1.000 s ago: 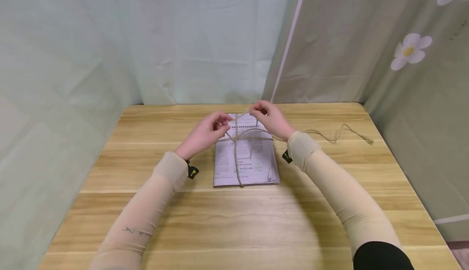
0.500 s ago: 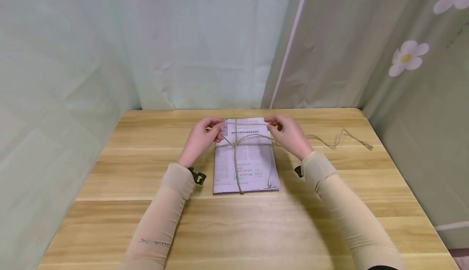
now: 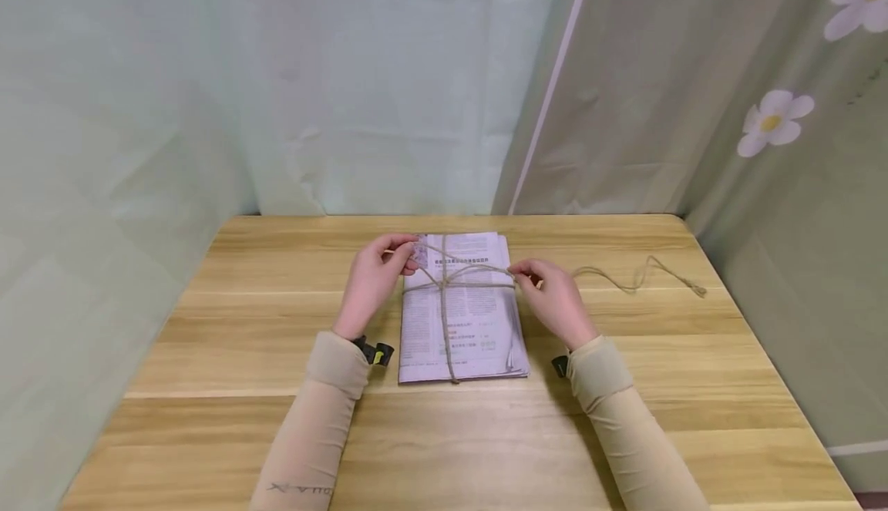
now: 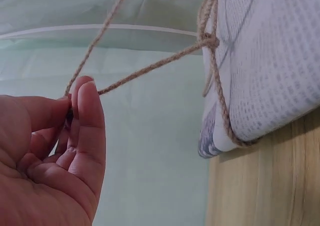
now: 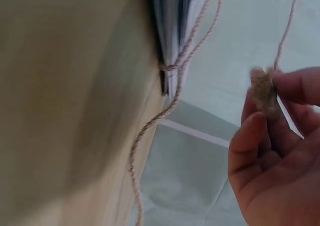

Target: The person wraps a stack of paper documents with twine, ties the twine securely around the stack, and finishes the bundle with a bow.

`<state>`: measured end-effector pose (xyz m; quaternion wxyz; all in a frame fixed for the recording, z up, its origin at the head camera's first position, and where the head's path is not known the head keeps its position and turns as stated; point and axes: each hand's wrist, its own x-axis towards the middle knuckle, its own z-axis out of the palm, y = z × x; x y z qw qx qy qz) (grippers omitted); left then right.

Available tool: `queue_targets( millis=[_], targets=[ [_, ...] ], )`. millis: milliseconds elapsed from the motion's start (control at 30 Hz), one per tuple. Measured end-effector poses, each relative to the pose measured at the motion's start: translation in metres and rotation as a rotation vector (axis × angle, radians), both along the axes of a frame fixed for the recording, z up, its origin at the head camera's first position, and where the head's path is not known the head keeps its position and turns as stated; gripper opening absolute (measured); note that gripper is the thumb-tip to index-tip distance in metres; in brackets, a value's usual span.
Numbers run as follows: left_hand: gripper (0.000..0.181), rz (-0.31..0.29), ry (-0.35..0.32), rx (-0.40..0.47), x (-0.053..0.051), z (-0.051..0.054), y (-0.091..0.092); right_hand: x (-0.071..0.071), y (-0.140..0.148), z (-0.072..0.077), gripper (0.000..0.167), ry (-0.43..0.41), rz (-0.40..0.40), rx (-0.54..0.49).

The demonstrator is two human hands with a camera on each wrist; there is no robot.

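A stack of folded newspapers lies on the table, with brown twine crossed over its top and knotted near the upper middle. My left hand pinches one strand between thumb and fingertips at the stack's upper left. In the left wrist view, that strand runs from the knot to the fingers and on upward. Beside the stack's right edge, my right hand pinches the strand's other part. Its thick frayed end shows between thumb and fingers in the right wrist view.
Another twine tail trails from behind the right hand across the table, ending in a small knot. The wooden table meets hanging curtains at its back and sides.
My right hand has moved right and nearer, drawing the pinched strand out across the stack. My left hand has shifted a little left, still pinching the twine. The view has tilted slightly up.
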<state>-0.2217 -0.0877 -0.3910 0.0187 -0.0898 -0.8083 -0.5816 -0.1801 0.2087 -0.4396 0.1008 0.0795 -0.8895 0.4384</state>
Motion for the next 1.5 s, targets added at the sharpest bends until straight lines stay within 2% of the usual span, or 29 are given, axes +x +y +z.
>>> queue_targets(
  millis=[200,300,433,500,667,833,967,1100,1267,1367,1500],
  targets=[
    [0.024,0.017,0.005,-0.024,0.004,0.004,0.003,0.009,0.010,-0.002,0.021,-0.019,0.076,0.096],
    [0.023,0.026,0.033,-0.060,0.005,0.007,0.004,0.011,0.012,-0.003,0.024,-0.018,0.101,0.133],
    [0.023,0.018,0.078,-0.089,0.006,0.009,0.005,0.011,0.011,-0.004,0.020,-0.029,0.121,0.171],
    [0.024,0.000,0.076,-0.063,0.006,0.010,0.005,0.011,0.011,-0.003,0.016,-0.049,0.107,0.168],
    [0.024,-0.065,0.019,0.021,0.007,0.012,0.009,0.016,0.013,0.003,0.009,-0.091,0.049,0.164],
    [0.024,-0.059,0.011,-0.042,0.010,0.011,0.009,0.023,0.012,0.008,0.013,-0.106,0.063,0.171],
    [0.020,-0.048,0.023,-0.106,0.014,0.011,0.007,0.031,0.019,0.016,0.017,-0.081,-0.003,0.142],
    [0.018,-0.043,0.054,-0.161,0.015,0.010,0.006,0.036,0.046,0.032,0.023,-0.039,-0.092,0.144],
    [0.017,-0.002,0.128,-0.263,0.015,0.011,0.001,0.029,0.111,0.052,0.034,-0.065,-0.195,0.216],
    [0.018,0.007,0.165,-0.299,0.015,0.012,-0.001,0.019,0.154,0.055,0.040,-0.169,-0.248,0.291],
    [0.019,0.006,0.168,-0.299,0.015,0.013,-0.003,0.008,0.197,0.042,0.051,-0.335,-0.240,0.385]
  ],
)
